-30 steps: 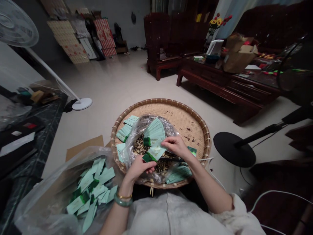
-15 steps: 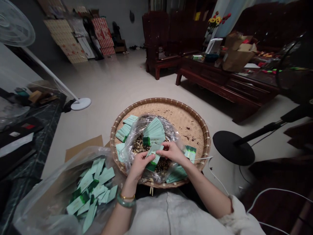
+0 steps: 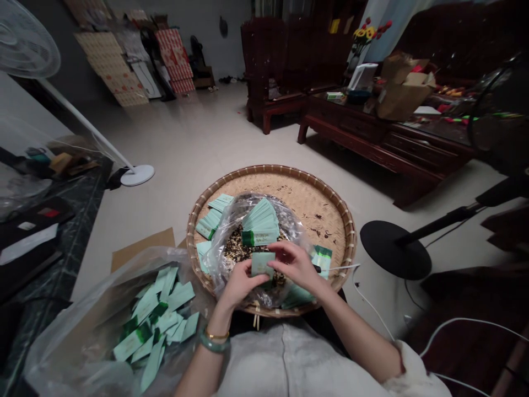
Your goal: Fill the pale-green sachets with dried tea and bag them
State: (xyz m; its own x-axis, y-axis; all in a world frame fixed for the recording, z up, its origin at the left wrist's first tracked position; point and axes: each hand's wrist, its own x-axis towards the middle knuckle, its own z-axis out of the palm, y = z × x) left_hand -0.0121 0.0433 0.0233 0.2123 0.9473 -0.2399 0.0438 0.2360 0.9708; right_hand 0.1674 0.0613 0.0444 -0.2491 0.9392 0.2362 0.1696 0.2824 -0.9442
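Both of my hands pinch one small pale-green packet (image 3: 262, 263) over the woven round basket (image 3: 330, 198). My left hand (image 3: 239, 285) grips its lower left side and my right hand (image 3: 292, 265) holds its right edge. Under them lies a clear plastic bag (image 3: 231, 220) of dark loose dried bits (image 3: 237, 248). A fanned stack of green packets (image 3: 260, 220) rests on that bag. More packets (image 3: 210, 220) lie at the basket's left and some (image 3: 322, 257) at its right.
A large plastic bag (image 3: 82, 314) with several green packets (image 3: 155, 320) sits at my lower left, cardboard (image 3: 142, 245) behind it. A white fan (image 3: 136, 175) stands left, a black fan base (image 3: 392, 248) right. Dark wooden furniture (image 3: 372, 132) fills the back; a white cable (image 3: 372, 314) runs past my right arm.
The packet has turned from slanting with its dark-green end down to upright and face-on. Both hands have drawn closer together and lower, toward my body.
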